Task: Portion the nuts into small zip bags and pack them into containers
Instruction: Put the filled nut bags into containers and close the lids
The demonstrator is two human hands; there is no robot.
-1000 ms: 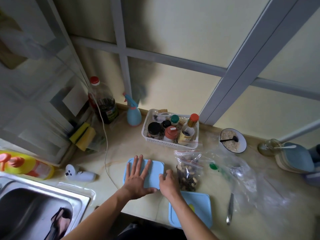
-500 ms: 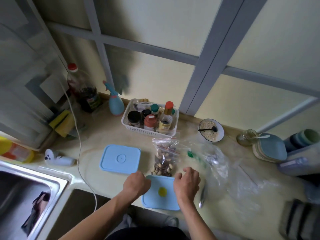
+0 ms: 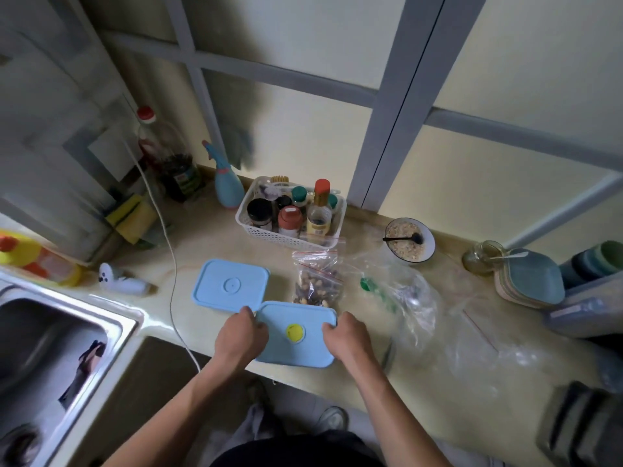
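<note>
The container with the yellow-dotted lid (image 3: 296, 333) is taken as the landmark; it stands at the near edge of the counter (image 3: 202, 244). It is gripped at both short ends: the left hand (image 3: 240, 333) is curled round its left edge, and the right hand (image 3: 349, 335) is curled round its right edge, fingertips hooked over the lid rim. Half a second earlier both hands were only arriving at the container, knuckles bunched at its far corners; the grip has since been spread to the two sides. One second earlier the left hand lay flat on the second container, and the right hand rested beside it.

Just beyond the landmark's far edge, a small zip bag of mixed nuts (image 3: 317, 281) is seen standing, touching or nearly touching the lid. To the far left of the landmark, corner to corner with it, the second blue container (image 3: 231, 284) is noted, closed and no longer touched. To the right, loose clear plastic bags (image 3: 414, 298) are spread over the counter. Farther back, a white basket (image 3: 269, 235) of jars and bottles is recorded, with a bowl of oats (image 3: 409, 242) to its right. A sink (image 3: 50, 335) is observed well to the left.
</note>
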